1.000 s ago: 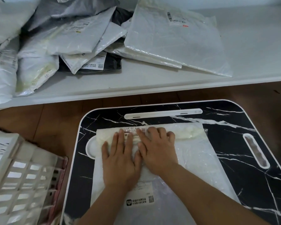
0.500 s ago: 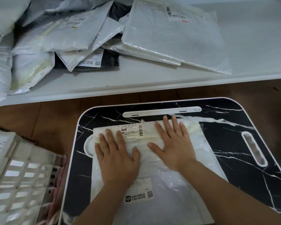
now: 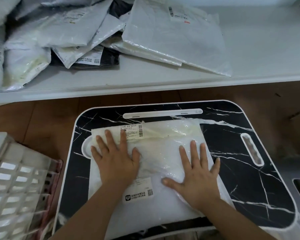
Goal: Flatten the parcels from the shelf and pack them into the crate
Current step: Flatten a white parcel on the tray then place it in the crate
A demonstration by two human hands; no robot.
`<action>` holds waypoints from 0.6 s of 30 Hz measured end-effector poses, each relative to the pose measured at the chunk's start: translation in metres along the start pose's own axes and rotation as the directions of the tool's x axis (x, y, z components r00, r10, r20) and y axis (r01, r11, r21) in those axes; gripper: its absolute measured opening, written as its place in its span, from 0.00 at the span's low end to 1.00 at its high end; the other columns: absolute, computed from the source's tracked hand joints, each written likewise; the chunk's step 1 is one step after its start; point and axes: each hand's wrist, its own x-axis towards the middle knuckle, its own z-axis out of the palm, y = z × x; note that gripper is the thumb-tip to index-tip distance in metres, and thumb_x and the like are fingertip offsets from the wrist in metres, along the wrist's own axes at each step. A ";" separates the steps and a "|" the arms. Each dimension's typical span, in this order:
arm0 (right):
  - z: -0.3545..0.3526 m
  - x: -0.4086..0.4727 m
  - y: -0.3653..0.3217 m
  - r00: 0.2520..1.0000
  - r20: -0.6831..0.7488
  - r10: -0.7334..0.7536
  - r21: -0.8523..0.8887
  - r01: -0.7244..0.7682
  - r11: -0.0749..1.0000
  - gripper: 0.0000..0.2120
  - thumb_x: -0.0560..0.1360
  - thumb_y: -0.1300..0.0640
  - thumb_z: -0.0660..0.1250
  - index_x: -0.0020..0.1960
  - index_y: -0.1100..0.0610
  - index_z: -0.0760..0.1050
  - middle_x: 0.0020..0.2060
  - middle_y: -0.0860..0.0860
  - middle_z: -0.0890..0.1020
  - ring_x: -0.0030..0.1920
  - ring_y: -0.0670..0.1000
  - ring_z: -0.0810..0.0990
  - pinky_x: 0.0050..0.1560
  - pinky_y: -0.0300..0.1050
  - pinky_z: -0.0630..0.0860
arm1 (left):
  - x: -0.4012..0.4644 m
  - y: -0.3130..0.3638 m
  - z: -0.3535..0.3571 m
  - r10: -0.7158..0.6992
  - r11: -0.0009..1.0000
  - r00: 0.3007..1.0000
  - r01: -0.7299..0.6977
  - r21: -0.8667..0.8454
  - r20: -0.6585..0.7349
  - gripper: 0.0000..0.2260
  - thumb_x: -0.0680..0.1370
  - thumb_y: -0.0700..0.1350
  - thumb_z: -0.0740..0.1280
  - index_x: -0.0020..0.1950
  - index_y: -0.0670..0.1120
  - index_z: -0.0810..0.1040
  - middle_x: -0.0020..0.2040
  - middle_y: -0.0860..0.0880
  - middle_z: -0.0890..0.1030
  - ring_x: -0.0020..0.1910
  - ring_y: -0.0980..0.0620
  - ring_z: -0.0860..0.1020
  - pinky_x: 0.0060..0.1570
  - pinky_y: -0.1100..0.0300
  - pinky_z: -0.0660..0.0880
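From the head camera, you have one white parcel lying flat on the black marble-patterned lap table, its barcode label at the far edge and a second printed label near your wrists. Your left hand presses palm down on the parcel's left half, fingers straight and spread, gripping nothing. Your right hand lies flat on the right half, well apart from the left, fingers splayed wide, the little finger reaching over the parcel's right edge onto the table. The white slatted crate stands just to the left of the table. Beyond, on the pale shelf, the remaining parcels lie in an overlapping heap, with one large flat one to their right.
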 end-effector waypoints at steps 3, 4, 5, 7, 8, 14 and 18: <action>-0.012 0.019 0.015 0.993 0.000 -0.114 -0.157 0.112 0.981 0.50 0.62 0.18 0.32 0.73 0.45 0.23 0.71 0.51 0.23 0.70 0.57 0.21 0.67 0.74 0.33 | -0.004 0.000 -0.008 -0.034 0.999 0.996 0.031 0.038 0.088 0.33 0.76 0.66 0.37 0.78 0.53 0.37 0.78 0.38 0.39 0.76 0.34 0.41 0.73 0.37 0.44; -0.023 0.027 0.019 0.992 0.002 -0.129 -0.203 0.127 0.971 0.48 0.64 0.19 0.33 0.72 0.45 0.22 0.71 0.50 0.23 0.70 0.57 0.20 0.67 0.74 0.33 | -0.008 0.000 -0.013 -0.054 0.997 0.988 0.045 0.067 0.144 0.33 0.77 0.66 0.39 0.78 0.52 0.37 0.77 0.37 0.40 0.76 0.33 0.42 0.73 0.36 0.46; -0.034 0.034 0.022 0.994 -0.015 -0.108 -0.221 0.102 0.970 0.45 0.67 0.20 0.35 0.73 0.44 0.24 0.72 0.51 0.24 0.70 0.57 0.21 0.67 0.74 0.32 | -0.013 0.000 -0.019 -0.078 0.993 0.977 0.059 0.101 0.200 0.34 0.77 0.67 0.41 0.78 0.51 0.38 0.77 0.36 0.41 0.76 0.32 0.44 0.72 0.36 0.48; -0.049 0.041 0.022 0.996 -0.088 -0.001 -0.175 -0.015 0.984 0.40 0.74 0.26 0.42 0.76 0.44 0.31 0.75 0.52 0.30 0.73 0.58 0.26 0.70 0.72 0.34 | -0.026 0.002 -0.036 -0.128 0.978 0.948 0.071 0.197 0.292 0.35 0.78 0.66 0.44 0.78 0.46 0.46 0.76 0.34 0.52 0.74 0.33 0.56 0.69 0.40 0.60; -0.050 0.039 0.016 0.994 -0.102 0.036 -0.104 -0.046 0.993 0.36 0.77 0.30 0.45 0.77 0.44 0.36 0.77 0.53 0.33 0.74 0.59 0.28 0.71 0.70 0.37 | -0.033 0.005 -0.046 -0.112 0.967 0.943 0.031 0.253 0.314 0.33 0.79 0.65 0.46 0.76 0.44 0.54 0.72 0.36 0.63 0.70 0.37 0.65 0.63 0.45 0.68; -0.007 -0.010 -0.044 0.993 -0.114 -0.023 0.125 0.037 0.991 0.39 0.71 0.32 0.26 0.78 0.49 0.35 0.77 0.54 0.35 0.75 0.59 0.29 0.73 0.63 0.34 | -0.047 0.019 -0.069 0.310 0.903 0.948 -0.315 0.293 0.066 0.18 0.81 0.56 0.50 0.59 0.49 0.75 0.56 0.49 0.79 0.54 0.48 0.77 0.51 0.55 0.70; 0.019 -0.019 -0.044 0.984 -0.178 0.026 0.127 -0.003 0.992 0.35 0.76 0.28 0.42 0.78 0.43 0.47 0.78 0.52 0.46 0.77 0.63 0.39 0.68 0.74 0.39 | -0.035 0.006 -0.035 0.424 0.880 0.902 -0.432 0.196 0.085 0.26 0.78 0.64 0.48 0.75 0.58 0.59 0.76 0.45 0.62 0.75 0.38 0.59 0.66 0.32 0.52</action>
